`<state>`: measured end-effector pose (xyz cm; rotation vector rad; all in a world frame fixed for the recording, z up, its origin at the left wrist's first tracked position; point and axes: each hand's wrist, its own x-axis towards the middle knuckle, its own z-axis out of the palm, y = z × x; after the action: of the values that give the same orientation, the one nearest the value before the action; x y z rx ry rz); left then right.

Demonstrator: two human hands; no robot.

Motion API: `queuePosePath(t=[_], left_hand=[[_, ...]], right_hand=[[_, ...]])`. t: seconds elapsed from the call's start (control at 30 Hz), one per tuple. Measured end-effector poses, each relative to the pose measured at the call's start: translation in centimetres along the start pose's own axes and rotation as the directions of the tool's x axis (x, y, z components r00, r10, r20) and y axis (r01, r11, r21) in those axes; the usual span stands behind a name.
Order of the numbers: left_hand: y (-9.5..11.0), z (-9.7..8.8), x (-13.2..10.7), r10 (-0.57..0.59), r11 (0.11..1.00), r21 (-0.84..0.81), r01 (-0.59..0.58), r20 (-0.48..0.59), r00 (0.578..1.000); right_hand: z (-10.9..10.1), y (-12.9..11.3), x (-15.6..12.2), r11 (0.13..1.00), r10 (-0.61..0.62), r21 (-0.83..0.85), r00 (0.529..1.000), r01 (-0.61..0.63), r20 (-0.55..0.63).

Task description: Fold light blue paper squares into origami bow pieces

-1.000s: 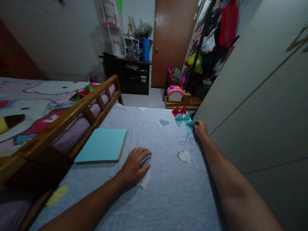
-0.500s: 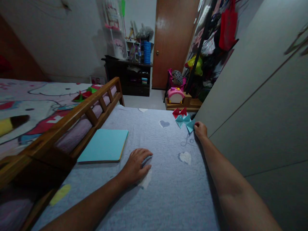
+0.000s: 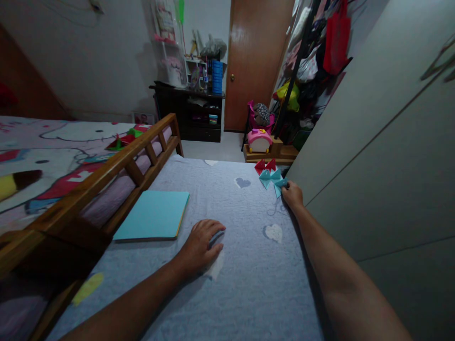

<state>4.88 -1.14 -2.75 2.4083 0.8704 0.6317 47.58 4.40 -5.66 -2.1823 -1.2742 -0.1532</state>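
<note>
My right hand (image 3: pixel 294 194) is at the far right corner of the bed, its fingers pinching the edge of a light blue folded paper piece (image 3: pixel 279 188). Just left of that piece lies another light blue paper fold (image 3: pixel 269 177), and a red paper fold (image 3: pixel 265 166) sits behind it. My left hand (image 3: pixel 203 242) rests on the blue bedsheet (image 3: pixel 241 284), palm down with fingers apart and nothing in it. To its left is a stack of light blue square paper (image 3: pixel 154 215), lying flat.
A wooden bed rail (image 3: pixel 131 170) runs along the left, with another bed (image 3: pixel 57 142) beyond it. A pale cabinet (image 3: pixel 384 156) stands close on the right. Past the bed's far edge are a pink toy case (image 3: pixel 259 141), a dark shelf (image 3: pixel 192 113) and a wooden door (image 3: pixel 258 66).
My right hand has shifted slightly left and nearer, and the blue paper piece at its fingers has turned. The left hand has stayed in place.
</note>
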Motion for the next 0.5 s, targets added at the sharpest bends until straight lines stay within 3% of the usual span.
queuePosePath(t=[0.23,0.5], left_hand=[[0.06,0.07,0.01,-0.007,1.000,-0.003,0.007,0.008,1.000],[-0.26,0.24,-0.07,0.002,1.000,-0.008,-0.002,0.008,1.000]], right_hand=[[0.12,-0.06,0.08,0.999,-0.005,-0.046,1.000,0.005,0.007],[-0.33,-0.09,0.11,0.999,0.024,0.048,1.000,-0.023,-0.018]])
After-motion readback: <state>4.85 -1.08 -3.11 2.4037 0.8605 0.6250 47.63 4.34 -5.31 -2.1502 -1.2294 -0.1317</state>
